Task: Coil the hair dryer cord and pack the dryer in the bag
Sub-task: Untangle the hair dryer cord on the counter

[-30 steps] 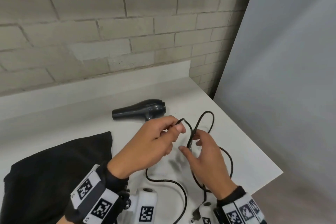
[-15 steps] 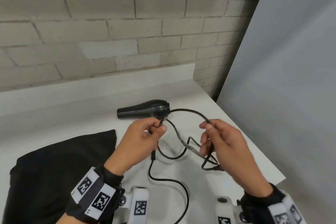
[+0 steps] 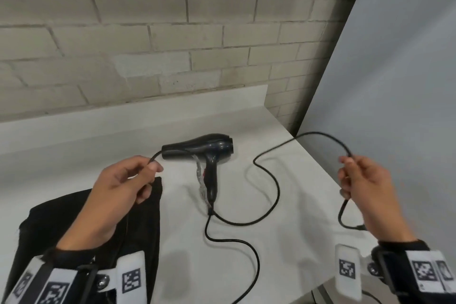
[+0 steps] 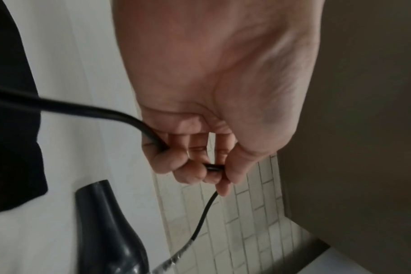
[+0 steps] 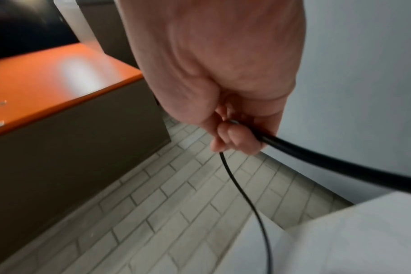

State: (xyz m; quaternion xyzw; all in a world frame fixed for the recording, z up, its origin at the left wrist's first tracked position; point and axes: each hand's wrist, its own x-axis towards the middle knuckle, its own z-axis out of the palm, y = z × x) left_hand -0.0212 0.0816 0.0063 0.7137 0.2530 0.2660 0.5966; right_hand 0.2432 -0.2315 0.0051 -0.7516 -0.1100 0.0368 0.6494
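Note:
A black hair dryer [image 3: 204, 149] lies on the white counter [image 3: 246, 261], nozzle to the left, handle towards me; its body [image 4: 110, 231] also shows in the left wrist view. Its black cord [image 3: 269, 195] snakes over the counter. My left hand [image 3: 128, 185] pinches the cord [image 4: 214, 167] between thumb and fingers, just left of the dryer. My right hand [image 3: 360, 185] grips another stretch of cord [image 5: 293, 150] out past the counter's right edge, with a loop hanging below it. A black bag [image 3: 81, 229] lies flat at the near left, partly under my left arm.
A pale brick wall [image 3: 148, 32] stands behind the counter's raised back ledge [image 3: 138, 118]. A grey panel [image 3: 394, 81] rises on the right. The counter's right edge [image 3: 320, 170] runs diagonally under my right hand. An orange-topped cabinet [image 5: 47, 83] shows in the right wrist view.
Both hands have moved apart, the left to the left and the right far to the right, drawing the cord out from a small tangle into a long open run.

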